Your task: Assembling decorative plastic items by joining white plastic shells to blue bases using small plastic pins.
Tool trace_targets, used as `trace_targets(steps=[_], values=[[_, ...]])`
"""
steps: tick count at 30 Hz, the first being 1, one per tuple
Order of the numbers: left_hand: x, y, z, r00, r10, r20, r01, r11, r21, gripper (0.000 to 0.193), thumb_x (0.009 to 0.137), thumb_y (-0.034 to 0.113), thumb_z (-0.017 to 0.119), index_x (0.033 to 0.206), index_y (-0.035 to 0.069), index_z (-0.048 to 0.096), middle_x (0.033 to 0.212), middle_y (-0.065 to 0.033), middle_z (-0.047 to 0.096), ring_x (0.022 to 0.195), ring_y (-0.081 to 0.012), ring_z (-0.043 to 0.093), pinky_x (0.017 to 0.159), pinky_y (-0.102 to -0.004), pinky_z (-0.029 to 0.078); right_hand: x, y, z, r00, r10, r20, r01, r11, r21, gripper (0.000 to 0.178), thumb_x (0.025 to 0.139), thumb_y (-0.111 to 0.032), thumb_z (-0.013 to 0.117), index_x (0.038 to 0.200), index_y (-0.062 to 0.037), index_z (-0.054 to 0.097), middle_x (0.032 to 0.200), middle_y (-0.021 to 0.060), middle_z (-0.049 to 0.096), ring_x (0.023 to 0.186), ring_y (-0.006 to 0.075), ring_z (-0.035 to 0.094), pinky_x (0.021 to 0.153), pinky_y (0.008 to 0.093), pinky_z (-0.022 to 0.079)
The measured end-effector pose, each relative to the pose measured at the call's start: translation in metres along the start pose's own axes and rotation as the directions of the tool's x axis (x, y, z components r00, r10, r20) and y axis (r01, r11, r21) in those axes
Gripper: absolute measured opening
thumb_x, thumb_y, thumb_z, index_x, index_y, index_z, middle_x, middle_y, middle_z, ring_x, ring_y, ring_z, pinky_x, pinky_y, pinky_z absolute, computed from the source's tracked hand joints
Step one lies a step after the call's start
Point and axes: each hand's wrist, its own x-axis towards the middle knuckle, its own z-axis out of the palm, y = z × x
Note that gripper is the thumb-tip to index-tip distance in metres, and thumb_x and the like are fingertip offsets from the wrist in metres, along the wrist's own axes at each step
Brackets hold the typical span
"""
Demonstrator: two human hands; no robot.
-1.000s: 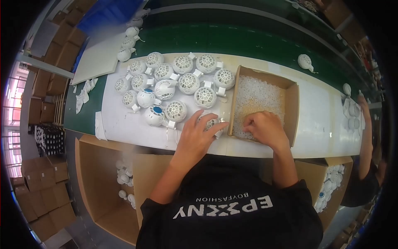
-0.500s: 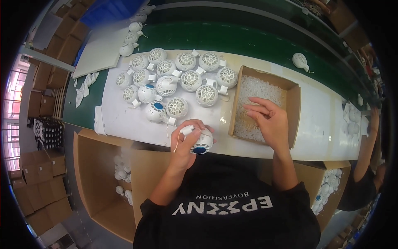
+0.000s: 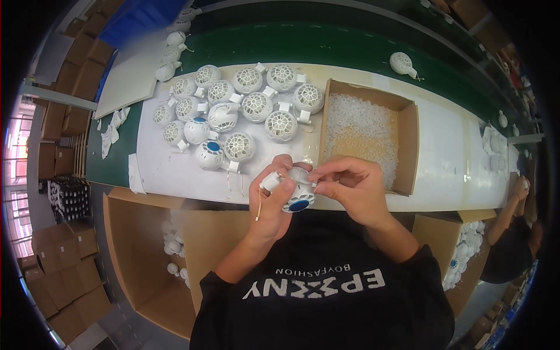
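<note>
Holding a white round grille part [image 3: 297, 189] with a blue cap at the counter's [image 3: 175, 172] near edge, our left hand [image 3: 274, 198] has its grip clenched around it. Our right hand [image 3: 350, 186] pinches its top. At 12 o'clock sits a cardboard box [image 3: 408, 116] of small clear pieces; at 10 o'clock lie more white grille parts [image 3: 245, 108].

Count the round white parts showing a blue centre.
3 parts: two side by side on the white sheet left of the box, one held between left hand and right hand; others may hide theirs.
</note>
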Motion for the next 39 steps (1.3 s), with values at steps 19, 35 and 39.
trace_targets(steps=[19, 35, 39], values=[[-0.002, -0.006, 0.001, 0.985, 0.126, -0.116, -0.092, 0.961, 0.261, 0.01, 0.091, -0.001, 0.066, 0.098, 0.002, 0.059, 0.112, -0.0079, 0.049, 0.12, -0.0279, 0.057, 0.097, -0.039, 0.047, -0.004, 0.015, 0.006, 0.984, -0.131, -0.121, 0.111, 0.982, -0.154, 0.013, 0.086, 0.005, 0.074, 0.099, 0.0022, 0.073, 0.099, 0.0132, 0.075, 0.086, 0.0123, 0.068, 0.075, 0.0243, 0.054], [-0.003, -0.01, -0.013, 0.951, 0.21, 0.228, -0.308, 0.723, 0.618, 0.031, 0.089, 0.014, 0.076, 0.111, 0.003, 0.057, 0.115, -0.0131, 0.053, 0.108, -0.024, 0.057, 0.094, -0.0332, 0.045, 0.006, 0.005, -0.004, 0.929, -0.358, 0.098, 0.346, 0.738, -0.58, 0.011, 0.078, 0.003, 0.076, 0.088, 0.0001, 0.075, 0.097, 0.0104, 0.069, 0.087, 0.0216, 0.057, 0.078, 0.0311, 0.046], [-0.006, -0.012, -0.013, 0.956, 0.167, 0.242, -0.282, 0.759, 0.587, 0.048, 0.09, 0.027, 0.077, 0.122, 0.002, 0.052, 0.117, -0.0145, 0.052, 0.105, -0.023, 0.055, 0.093, -0.0332, 0.045, 0.005, 0.008, -0.01, 0.93, -0.326, 0.168, 0.366, 0.78, -0.508, 0.012, 0.077, 0.004, 0.077, 0.089, 0.0006, 0.075, 0.093, 0.009, 0.068, 0.089, 0.023, 0.057, 0.079, 0.0322, 0.046]])
